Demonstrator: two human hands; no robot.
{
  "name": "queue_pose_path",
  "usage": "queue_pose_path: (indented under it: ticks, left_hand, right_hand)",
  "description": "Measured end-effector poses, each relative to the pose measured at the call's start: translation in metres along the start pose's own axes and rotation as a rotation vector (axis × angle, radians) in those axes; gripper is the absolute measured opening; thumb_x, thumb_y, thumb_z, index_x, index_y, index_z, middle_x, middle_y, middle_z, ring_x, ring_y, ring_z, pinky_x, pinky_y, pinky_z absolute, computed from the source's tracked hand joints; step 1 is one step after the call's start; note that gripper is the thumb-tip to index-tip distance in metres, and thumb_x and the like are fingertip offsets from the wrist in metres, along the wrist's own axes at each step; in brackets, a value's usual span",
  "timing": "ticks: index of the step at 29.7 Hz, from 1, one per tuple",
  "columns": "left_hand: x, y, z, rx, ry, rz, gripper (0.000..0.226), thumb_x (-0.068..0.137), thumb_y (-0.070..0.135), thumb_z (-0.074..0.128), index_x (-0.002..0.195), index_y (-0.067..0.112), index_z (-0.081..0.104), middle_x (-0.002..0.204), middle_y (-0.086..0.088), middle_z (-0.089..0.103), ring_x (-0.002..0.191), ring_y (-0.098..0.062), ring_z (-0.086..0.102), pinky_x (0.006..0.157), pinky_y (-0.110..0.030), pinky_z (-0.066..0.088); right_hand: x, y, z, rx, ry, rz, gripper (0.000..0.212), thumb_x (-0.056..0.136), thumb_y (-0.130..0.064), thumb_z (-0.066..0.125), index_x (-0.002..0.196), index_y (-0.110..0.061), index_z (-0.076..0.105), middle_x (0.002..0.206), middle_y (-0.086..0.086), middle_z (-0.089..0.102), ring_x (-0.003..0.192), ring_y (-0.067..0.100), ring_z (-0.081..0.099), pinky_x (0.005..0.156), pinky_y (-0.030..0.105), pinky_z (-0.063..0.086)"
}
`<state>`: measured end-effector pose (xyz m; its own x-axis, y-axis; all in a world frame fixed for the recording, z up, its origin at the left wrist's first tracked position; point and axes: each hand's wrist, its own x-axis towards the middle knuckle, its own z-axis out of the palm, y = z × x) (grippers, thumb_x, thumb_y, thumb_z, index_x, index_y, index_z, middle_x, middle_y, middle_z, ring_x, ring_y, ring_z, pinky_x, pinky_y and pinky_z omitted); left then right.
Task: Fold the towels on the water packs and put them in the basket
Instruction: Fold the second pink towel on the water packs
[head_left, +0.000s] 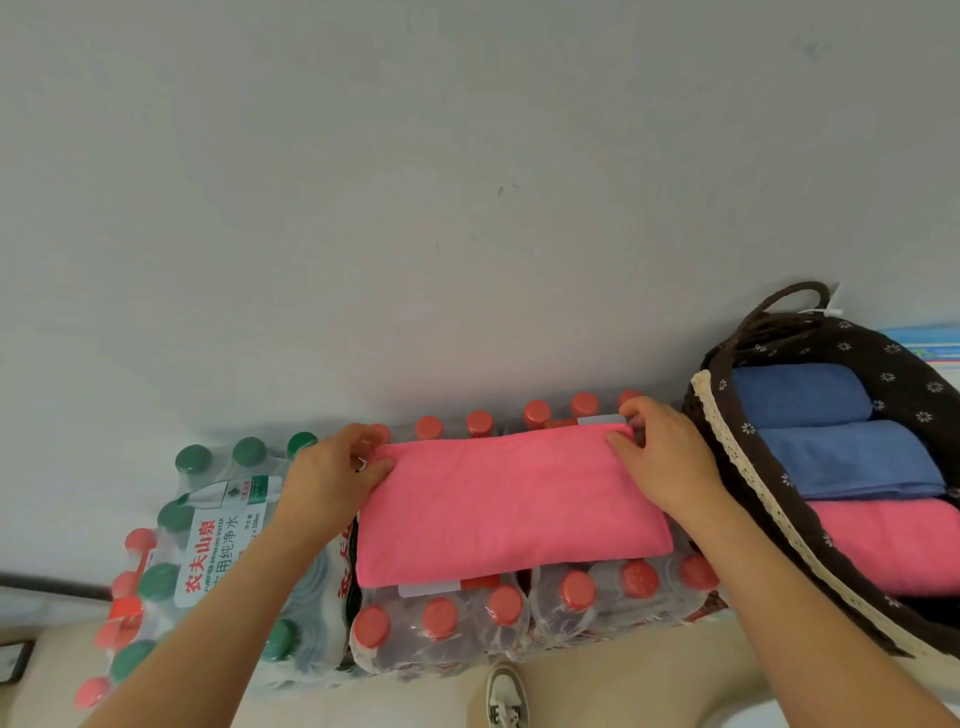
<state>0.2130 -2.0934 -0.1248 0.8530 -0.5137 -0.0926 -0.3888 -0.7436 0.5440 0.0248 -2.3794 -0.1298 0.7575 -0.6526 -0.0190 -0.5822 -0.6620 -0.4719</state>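
A pink towel (509, 504), folded into a flat rectangle, lies on top of the red-capped water packs (524, 618). My left hand (332, 475) pinches its far left corner. My right hand (660, 452) pinches its far right corner, beside a white label. To the right stands a dark brown flower-print basket (769, 525) with a lace rim. Inside it lie two folded blue towels (841, 457) and one folded pink towel (888, 545).
A green-capped water pack (218, 540) with a white label sits left of the red-capped ones. A pale wall (467, 182) rises right behind the packs. The beige floor and a white shoe (506, 696) show below. The basket's brown handle (779, 306) sticks up at the back.
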Motion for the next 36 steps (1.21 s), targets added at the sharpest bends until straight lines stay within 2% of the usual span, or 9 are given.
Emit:
queue_pose_path:
  ticks: [3,5,11,18,22,28,30,33,36]
  left_hand:
    - [0.004,0.0,-0.001,-0.126,-0.038,-0.081,0.029,0.076,0.026,0.078,0.102,0.03,0.065,0.082,0.013,0.063,0.073,0.001,0.057,0.06,-0.013,0.037]
    - [0.007,-0.003,-0.001,-0.158,-0.082,-0.099,0.032,0.076,0.025,0.078,0.104,0.028,0.065,0.079,0.011,0.06,0.072,-0.001,0.055,0.06,-0.015,0.038]
    - [0.015,0.003,-0.005,0.091,-0.185,0.077,0.03,0.082,0.026,0.068,0.111,0.03,0.061,0.086,0.012,0.055,0.08,-0.008,0.054,0.066,-0.023,0.036]
    - [0.037,0.013,-0.005,0.43,-0.331,0.222,0.028,0.082,0.03,0.056,0.11,0.029,0.057,0.098,0.002,0.046,0.096,-0.018,0.043,0.089,-0.033,0.042]
    - [0.039,0.022,-0.006,0.499,-0.323,0.31,0.02,0.081,0.021,0.057,0.101,0.023,0.059,0.104,0.002,0.057,0.098,-0.019,0.051,0.082,-0.029,0.043]
    - [0.038,0.029,-0.011,0.395,-0.385,0.167,0.034,0.077,0.022,0.059,0.109,0.031,0.061,0.101,0.006,0.065,0.088,-0.013,0.055,0.076,-0.028,0.046]
    - [0.034,0.033,-0.019,0.353,-0.322,0.172,0.026,0.077,0.023,0.061,0.102,0.028,0.068,0.096,0.006,0.067,0.084,-0.012,0.056,0.072,-0.025,0.043]
    - [0.017,0.035,-0.046,0.204,-0.008,0.224,0.013,0.081,0.018,0.066,0.092,0.023,0.07,0.084,0.008,0.064,0.08,-0.016,0.058,0.068,-0.027,0.041]
    - [-0.016,0.033,-0.071,0.197,0.324,0.438,0.01,0.077,0.012,0.076,0.083,0.015,0.069,0.077,0.008,0.061,0.071,-0.016,0.052,0.061,-0.023,0.037]
  right_hand:
    - [0.009,0.0,-0.006,0.039,-0.13,0.057,0.029,0.085,-0.02,0.067,0.113,-0.013,0.063,0.101,0.006,0.061,0.092,0.022,0.057,0.078,0.03,0.044]
    - [0.014,-0.003,-0.011,0.001,-0.183,0.058,0.021,0.084,-0.018,0.067,0.102,-0.009,0.069,0.094,0.004,0.065,0.086,0.022,0.059,0.074,0.029,0.044]
    - [0.023,-0.011,-0.021,-0.052,-0.246,0.031,0.003,0.082,-0.016,0.065,0.079,-0.017,0.065,0.089,0.001,0.066,0.082,0.02,0.06,0.066,0.028,0.042]
    - [0.029,-0.023,-0.031,-0.085,-0.33,0.02,0.026,0.08,-0.002,0.053,0.093,-0.017,0.07,0.094,0.001,0.068,0.084,0.02,0.061,0.071,0.028,0.047]
    - [0.032,-0.03,-0.039,-0.079,-0.386,0.044,0.038,0.074,0.004,0.049,0.091,-0.017,0.075,0.082,0.001,0.071,0.078,0.022,0.066,0.074,0.036,0.056]
    - [0.036,-0.035,-0.043,0.435,-0.401,0.329,0.014,0.083,0.007,0.058,0.091,0.006,0.069,0.087,0.018,0.063,0.07,0.018,0.061,0.059,0.03,0.06]
    - [0.037,-0.038,-0.049,0.531,-0.374,0.353,0.015,0.083,0.007,0.061,0.094,0.002,0.069,0.097,0.021,0.064,0.075,0.017,0.062,0.059,0.026,0.059]
    - [0.035,-0.046,-0.074,0.571,-0.187,0.24,0.021,0.081,0.007,0.062,0.088,-0.011,0.07,0.096,0.015,0.069,0.079,0.015,0.064,0.073,0.028,0.059]
    - [0.012,-0.048,-0.101,0.543,0.027,0.029,0.027,0.079,0.004,0.064,0.089,-0.019,0.072,0.084,-0.005,0.069,0.076,-0.003,0.062,0.069,0.01,0.049]
